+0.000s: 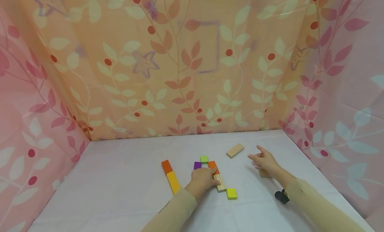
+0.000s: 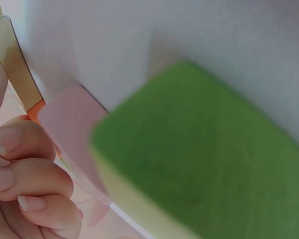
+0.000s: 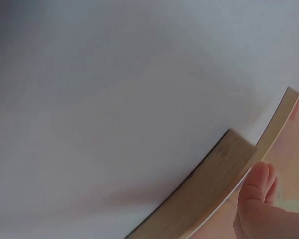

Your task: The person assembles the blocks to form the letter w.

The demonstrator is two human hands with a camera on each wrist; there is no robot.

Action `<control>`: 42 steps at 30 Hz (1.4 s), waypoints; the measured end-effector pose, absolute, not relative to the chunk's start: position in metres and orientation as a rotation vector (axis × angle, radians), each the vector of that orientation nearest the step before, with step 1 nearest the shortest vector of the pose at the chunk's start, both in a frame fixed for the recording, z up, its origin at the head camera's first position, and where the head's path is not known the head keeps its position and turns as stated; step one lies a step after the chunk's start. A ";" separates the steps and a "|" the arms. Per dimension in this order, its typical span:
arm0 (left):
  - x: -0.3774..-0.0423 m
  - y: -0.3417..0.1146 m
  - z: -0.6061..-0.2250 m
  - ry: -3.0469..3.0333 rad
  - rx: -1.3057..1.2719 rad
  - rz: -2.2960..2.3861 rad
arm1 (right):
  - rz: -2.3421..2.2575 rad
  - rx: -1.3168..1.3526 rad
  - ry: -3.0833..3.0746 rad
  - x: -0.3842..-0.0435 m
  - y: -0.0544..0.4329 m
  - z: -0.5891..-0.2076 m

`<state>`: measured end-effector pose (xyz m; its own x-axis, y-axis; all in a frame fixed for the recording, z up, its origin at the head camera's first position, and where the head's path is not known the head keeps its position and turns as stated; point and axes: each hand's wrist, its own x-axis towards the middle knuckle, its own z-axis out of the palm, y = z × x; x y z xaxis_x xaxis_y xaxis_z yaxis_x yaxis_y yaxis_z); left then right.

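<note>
In the head view my left hand (image 1: 203, 179) lies over a group of blocks, its thumb at a striped wooden block (image 1: 221, 185) and a fingertip at the orange block (image 1: 211, 164). Whether it pinches either one is unclear. Several curled fingers show in the left wrist view beside a pink block (image 2: 72, 124), and a green block (image 2: 199, 144) looms close to the lens. A purple block (image 1: 197, 165) and a light green block (image 1: 204, 159) adjoin the group. My right hand (image 1: 266, 163) hovers with fingers extended, holding nothing, above a plain wooden block (image 1: 264, 174).
Another plain wooden block (image 1: 235, 150) lies farther back. A yellow-green block (image 1: 231, 193) touches the striped block's near end. To the left, an orange-red block (image 1: 166, 166) meets a long yellow block (image 1: 173, 182). Patterned cloth (image 1: 192, 75) walls off the white table (image 1: 120, 178).
</note>
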<state>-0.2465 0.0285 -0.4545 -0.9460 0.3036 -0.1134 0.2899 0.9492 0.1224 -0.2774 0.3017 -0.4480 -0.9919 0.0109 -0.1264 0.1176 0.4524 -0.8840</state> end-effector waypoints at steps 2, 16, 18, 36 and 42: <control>-0.246 0.028 -0.455 2.976 0.454 0.156 | -1.588 0.135 2.568 -0.282 0.294 -0.450; -0.246 0.028 -0.452 2.956 0.441 0.205 | -1.202 0.165 2.606 -0.322 0.261 -0.465; -0.246 0.028 -0.452 2.954 0.434 0.210 | -1.156 0.163 2.618 -0.328 0.259 -0.466; -0.244 0.030 -0.452 2.983 0.428 0.182 | -0.943 0.234 2.717 -0.335 0.247 -0.463; -0.243 0.029 -0.452 2.989 0.420 0.163 | -0.940 0.236 2.733 -0.335 0.249 -0.464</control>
<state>-0.2430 0.0295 -0.4522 -0.9545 0.2802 -0.1019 0.2675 0.9557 0.1229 -0.3347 0.2495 -0.4638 -0.9578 0.0735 -0.2779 0.2289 0.7798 -0.5827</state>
